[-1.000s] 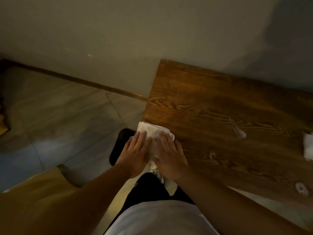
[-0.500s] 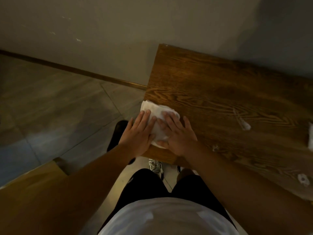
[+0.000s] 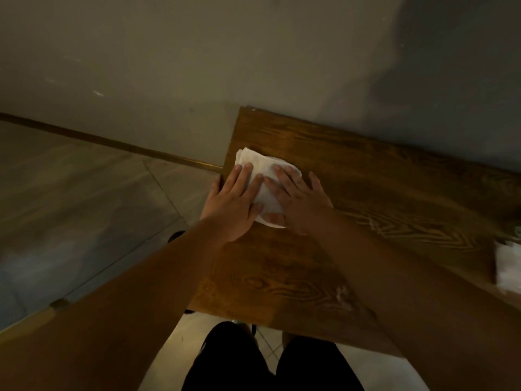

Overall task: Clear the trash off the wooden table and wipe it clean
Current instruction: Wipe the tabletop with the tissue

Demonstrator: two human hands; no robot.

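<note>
Wiping of the wooden table (image 3: pixel 366 193) is being carried out with a folded white cloth (image 3: pixel 260 167).

Cloth is being pressed flat near the table's left end, toward the far edge, at about eleven o'clock from the table's middle. It is being held down by the left hand (image 3: pixel 232 204) and the right hand (image 3: pixel 298 201), both with fingers spread open and laid flat, nothing being gripped. Most of the cloth is lying under and between the fingertips, with one corner showing beyond them at twelve o'clock. Trash is judged as not yet cleared: a white scrap (image 3: pixel 342 294) is lying at about five o'clock from the hands, and a blurred white wad (image 3: pixel 507 266) near the frame's right edge at four o'clock. A sweep toward three o'clock is likely being called for next, with pressure kept even.
</note>
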